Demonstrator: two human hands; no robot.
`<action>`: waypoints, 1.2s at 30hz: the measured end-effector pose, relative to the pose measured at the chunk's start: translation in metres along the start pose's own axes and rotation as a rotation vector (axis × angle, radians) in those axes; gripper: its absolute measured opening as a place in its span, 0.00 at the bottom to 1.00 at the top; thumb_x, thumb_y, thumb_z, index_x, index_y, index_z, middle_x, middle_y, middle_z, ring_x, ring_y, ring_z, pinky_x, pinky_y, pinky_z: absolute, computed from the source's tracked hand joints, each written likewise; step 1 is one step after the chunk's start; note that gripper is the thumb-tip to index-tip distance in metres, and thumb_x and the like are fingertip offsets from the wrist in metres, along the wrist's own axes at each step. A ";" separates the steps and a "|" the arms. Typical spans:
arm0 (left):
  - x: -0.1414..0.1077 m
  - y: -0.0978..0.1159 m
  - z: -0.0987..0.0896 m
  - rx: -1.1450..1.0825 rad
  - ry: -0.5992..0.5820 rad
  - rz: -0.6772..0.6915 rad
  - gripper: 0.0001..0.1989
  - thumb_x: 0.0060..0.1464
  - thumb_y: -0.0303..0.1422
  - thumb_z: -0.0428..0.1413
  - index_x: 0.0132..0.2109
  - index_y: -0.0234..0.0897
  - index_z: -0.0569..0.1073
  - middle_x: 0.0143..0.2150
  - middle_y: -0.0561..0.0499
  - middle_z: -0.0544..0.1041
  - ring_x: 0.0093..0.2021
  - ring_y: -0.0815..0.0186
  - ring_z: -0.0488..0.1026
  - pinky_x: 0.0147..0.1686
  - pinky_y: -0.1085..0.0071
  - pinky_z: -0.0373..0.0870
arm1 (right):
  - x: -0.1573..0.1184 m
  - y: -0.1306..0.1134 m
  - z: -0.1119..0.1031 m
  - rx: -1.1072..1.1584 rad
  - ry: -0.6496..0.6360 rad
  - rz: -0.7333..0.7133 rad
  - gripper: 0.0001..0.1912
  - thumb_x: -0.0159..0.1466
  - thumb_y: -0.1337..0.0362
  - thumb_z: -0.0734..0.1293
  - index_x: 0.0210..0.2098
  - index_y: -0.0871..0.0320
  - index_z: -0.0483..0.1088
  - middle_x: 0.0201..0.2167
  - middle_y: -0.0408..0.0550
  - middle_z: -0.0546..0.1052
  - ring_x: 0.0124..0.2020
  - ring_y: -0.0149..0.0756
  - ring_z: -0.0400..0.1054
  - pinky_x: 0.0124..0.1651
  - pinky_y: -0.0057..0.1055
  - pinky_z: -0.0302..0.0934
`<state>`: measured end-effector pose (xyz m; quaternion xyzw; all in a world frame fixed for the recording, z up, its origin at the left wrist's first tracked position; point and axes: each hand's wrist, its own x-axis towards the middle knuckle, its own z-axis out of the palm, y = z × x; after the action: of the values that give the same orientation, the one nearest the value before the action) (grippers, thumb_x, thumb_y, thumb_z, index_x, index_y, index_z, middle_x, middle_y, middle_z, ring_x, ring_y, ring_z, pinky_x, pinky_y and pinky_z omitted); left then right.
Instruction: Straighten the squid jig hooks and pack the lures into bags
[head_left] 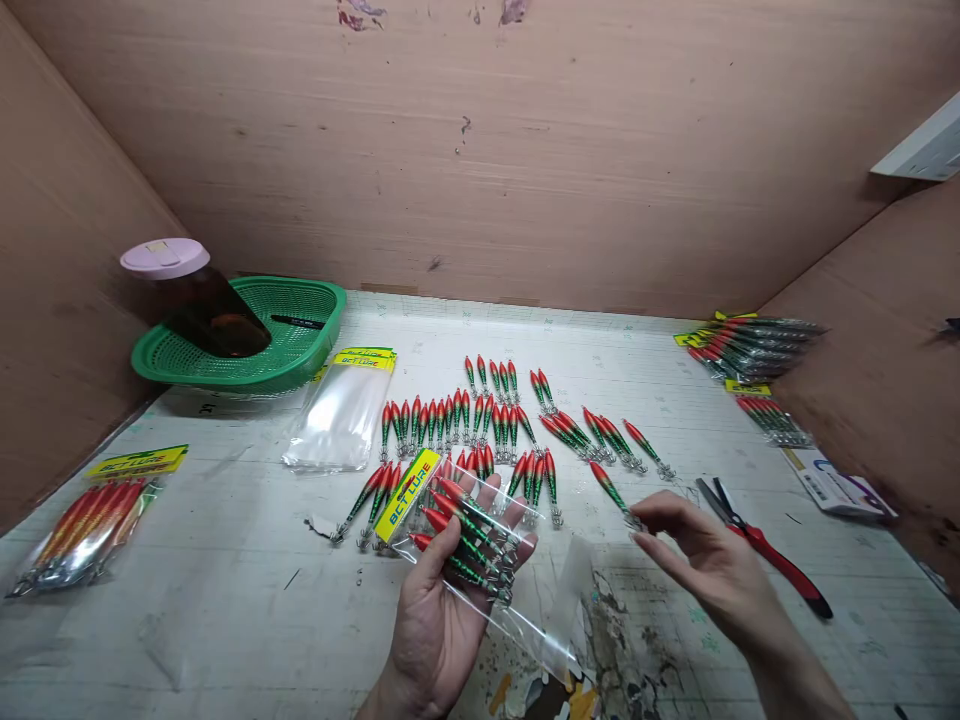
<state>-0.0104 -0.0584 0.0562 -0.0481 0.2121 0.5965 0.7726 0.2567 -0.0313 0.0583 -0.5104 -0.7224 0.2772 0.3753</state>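
Note:
My left hand (442, 600) is closed round a clear plastic bag (525, 625) with a yellow "BCT LURE" header. Several red-and-green squid jigs lie inside the bag, their hooks toward its lower right end. To the right, my right hand (705, 560) pinches a single squid jig (609, 487) by its hook end, the red tip pointing up and left. Beyond both hands, loose squid jigs (431, 425) of the same kind lie in rough rows on the white table.
Clear bags (341, 415) are stacked left of the rows. A green basket (300, 375) holds a lidded bottle (217, 315) and a pen. Packed orange lures (94, 525) lie at far left. Red-handled pliers (780, 560), a small box (836, 485) and packed lures (757, 345) are on the right.

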 end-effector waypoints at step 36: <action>-0.010 -0.010 0.015 0.125 0.043 -0.185 0.27 0.61 0.32 0.52 0.66 0.42 0.60 0.58 0.41 0.74 0.57 0.47 0.71 0.56 0.47 0.65 | -0.006 -0.079 0.023 -0.222 -0.086 -0.513 0.21 0.59 0.80 0.64 0.49 0.56 0.70 0.33 0.50 0.78 0.32 0.38 0.70 0.34 0.35 0.65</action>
<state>0.0013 -0.0657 0.0723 -0.0321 0.2603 0.5072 0.8210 0.1971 -0.0632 0.1053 -0.3364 -0.8693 0.1137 0.3439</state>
